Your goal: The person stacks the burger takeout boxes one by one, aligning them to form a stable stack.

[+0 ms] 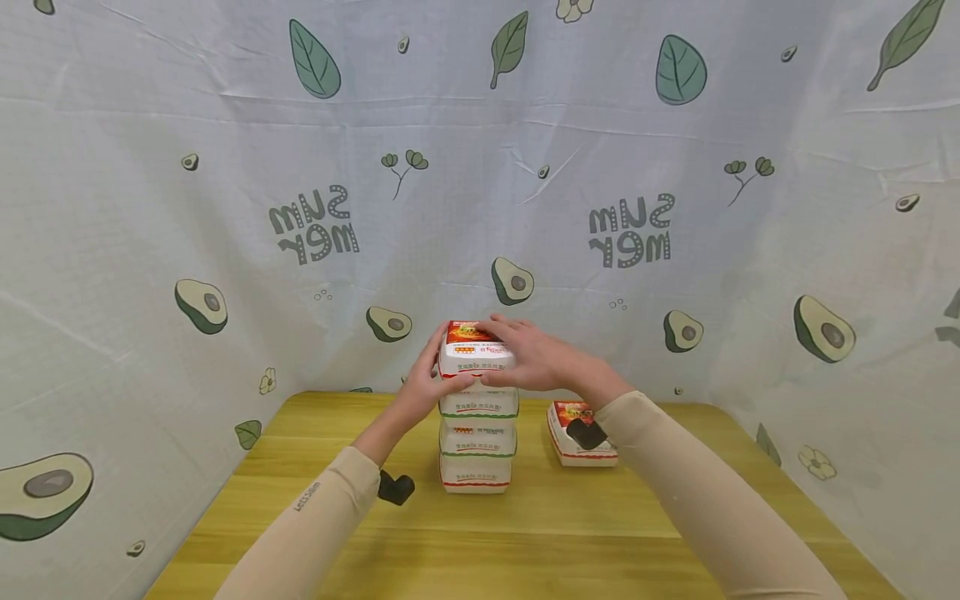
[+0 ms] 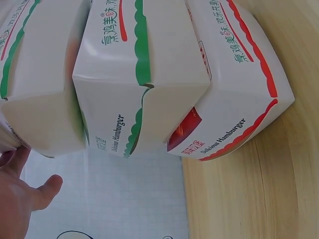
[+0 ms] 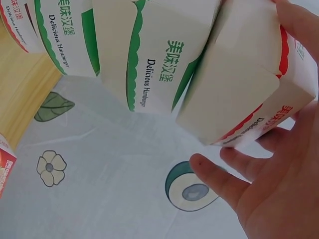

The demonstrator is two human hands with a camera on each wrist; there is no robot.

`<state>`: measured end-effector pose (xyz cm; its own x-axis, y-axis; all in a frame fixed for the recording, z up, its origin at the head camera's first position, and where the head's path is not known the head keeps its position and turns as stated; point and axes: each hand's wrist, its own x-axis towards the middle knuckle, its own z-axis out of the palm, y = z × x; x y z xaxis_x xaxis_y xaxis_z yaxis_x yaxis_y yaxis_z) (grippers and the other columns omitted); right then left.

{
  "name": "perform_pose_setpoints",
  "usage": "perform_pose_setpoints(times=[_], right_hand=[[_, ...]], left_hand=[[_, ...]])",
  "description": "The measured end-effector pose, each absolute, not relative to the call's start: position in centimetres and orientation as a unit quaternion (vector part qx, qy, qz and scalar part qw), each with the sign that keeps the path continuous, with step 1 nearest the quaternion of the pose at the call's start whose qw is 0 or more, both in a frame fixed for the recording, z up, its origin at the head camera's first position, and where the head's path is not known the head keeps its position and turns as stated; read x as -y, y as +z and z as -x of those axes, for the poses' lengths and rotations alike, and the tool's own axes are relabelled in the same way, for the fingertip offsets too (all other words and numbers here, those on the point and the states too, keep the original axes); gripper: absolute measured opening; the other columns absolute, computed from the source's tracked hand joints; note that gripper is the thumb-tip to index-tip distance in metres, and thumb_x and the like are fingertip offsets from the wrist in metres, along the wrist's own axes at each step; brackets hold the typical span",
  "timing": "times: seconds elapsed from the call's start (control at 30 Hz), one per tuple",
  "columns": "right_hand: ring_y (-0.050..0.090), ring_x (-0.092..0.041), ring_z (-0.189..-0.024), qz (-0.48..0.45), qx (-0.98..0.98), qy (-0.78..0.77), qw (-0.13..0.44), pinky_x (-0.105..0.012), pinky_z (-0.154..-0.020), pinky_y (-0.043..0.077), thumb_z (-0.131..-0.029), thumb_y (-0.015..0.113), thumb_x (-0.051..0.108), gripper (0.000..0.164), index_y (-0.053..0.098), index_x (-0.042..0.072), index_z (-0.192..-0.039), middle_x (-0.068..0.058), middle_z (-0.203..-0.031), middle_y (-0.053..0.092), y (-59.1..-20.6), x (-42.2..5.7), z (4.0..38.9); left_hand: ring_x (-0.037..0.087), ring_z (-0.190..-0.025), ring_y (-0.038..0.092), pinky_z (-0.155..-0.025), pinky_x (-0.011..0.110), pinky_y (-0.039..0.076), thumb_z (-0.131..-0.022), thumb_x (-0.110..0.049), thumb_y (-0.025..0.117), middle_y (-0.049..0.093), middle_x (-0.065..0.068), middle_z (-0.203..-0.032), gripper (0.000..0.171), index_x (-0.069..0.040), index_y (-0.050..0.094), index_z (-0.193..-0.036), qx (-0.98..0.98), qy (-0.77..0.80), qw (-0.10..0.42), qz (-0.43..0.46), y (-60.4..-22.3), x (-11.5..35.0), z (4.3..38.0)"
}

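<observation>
Several white burger boxes with printed text stand stacked on the table, some trimmed in red and others in green. At the top is a red-trimmed burger box with a red picture on its lid. My left hand holds that box at its left side, thumb across the front. From the right, my right hand grips it too, fingers over the lid and thumb at the front. In the right wrist view the top box looks slightly tilted on the green-trimmed one below; some fingers are spread off it.
Right of the stack, another red-trimmed burger box sits on the wooden table, partly covered by my right forearm. Behind the table hangs a pale cloth printed with leaves and avocados.
</observation>
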<state>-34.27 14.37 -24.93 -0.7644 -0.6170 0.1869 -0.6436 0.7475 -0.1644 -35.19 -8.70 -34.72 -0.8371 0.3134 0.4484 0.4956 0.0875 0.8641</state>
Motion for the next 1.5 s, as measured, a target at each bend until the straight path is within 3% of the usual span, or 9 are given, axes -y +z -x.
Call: perform_pose_setpoints(times=[0.33,0.57,0.87,1.17,1.37,1.5], right_hand=[[0.021,-0.035,-0.153,-0.333,0.928,0.147,0.081,-0.064,-0.115,0.028,-0.085,0.070,0.063,0.090,0.031,0.029,-0.159,-0.003,-0.168,0.021,-24.6,-16.3,34.3],[0.032,-0.033,-0.149,-0.303,0.932,0.170,0.100,-0.061,-0.114,0.032,-0.084,0.068,0.067,0.091,0.035,0.027,-0.157,-0.005,-0.162,0.035,-24.7,-18.7,34.0],[0.042,-0.034,-0.141,-0.296,0.926,0.208,0.105,-0.060,-0.109,0.039,-0.084,0.074,0.055,0.081,0.045,0.019,-0.151,-0.009,-0.155,0.045,-26.0,-21.8,34.2],[0.042,-0.040,-0.140,-0.298,0.925,0.213,0.099,-0.061,-0.106,0.041,-0.085,0.077,0.047,0.080,0.044,0.014,-0.151,-0.014,-0.156,0.042,-28.0,-24.9,34.9],[0.039,-0.042,-0.141,-0.286,0.931,0.208,0.088,-0.066,-0.109,0.035,-0.083,0.077,0.052,0.084,0.044,0.015,-0.151,-0.015,-0.157,0.041,-29.6,-26.5,35.5],[0.037,-0.043,-0.143,-0.269,0.938,0.209,0.072,-0.068,-0.110,0.031,-0.081,0.077,0.056,0.088,0.043,0.016,-0.151,-0.015,-0.158,0.039,-30.7,-27.2,36.0]], left_hand=[[0.028,-0.121,0.054,-0.096,0.040,0.052,-0.092,-0.025,0.074,0.040,0.009,-0.150,0.094,-0.032,0.012,-0.162,0.726,-0.618,0.081,0.289,-34.5,8.8,35.3],[0.029,-0.122,0.054,-0.095,0.042,0.052,-0.091,-0.023,0.074,0.042,0.008,-0.148,0.093,-0.035,0.013,-0.162,0.734,-0.613,0.085,0.280,-34.3,8.8,35.3],[0.030,-0.123,0.055,-0.096,0.046,0.053,-0.091,-0.023,0.073,0.043,0.009,-0.146,0.094,-0.032,0.013,-0.162,0.737,-0.611,0.081,0.278,-34.3,8.6,35.2],[0.028,-0.120,0.057,-0.095,0.045,0.054,-0.090,-0.024,0.075,0.046,0.008,-0.144,0.095,-0.034,0.013,-0.162,0.731,-0.619,0.079,0.278,-34.3,8.5,35.2],[0.028,-0.120,0.057,-0.095,0.046,0.053,-0.090,-0.025,0.076,0.046,0.006,-0.143,0.095,-0.039,0.015,-0.161,0.733,-0.616,0.079,0.277,-34.2,8.5,35.2],[0.028,-0.120,0.057,-0.096,0.046,0.052,-0.090,-0.025,0.076,0.046,0.008,-0.144,0.095,-0.034,0.014,-0.162,0.734,-0.614,0.083,0.277,-34.3,8.6,35.2]])
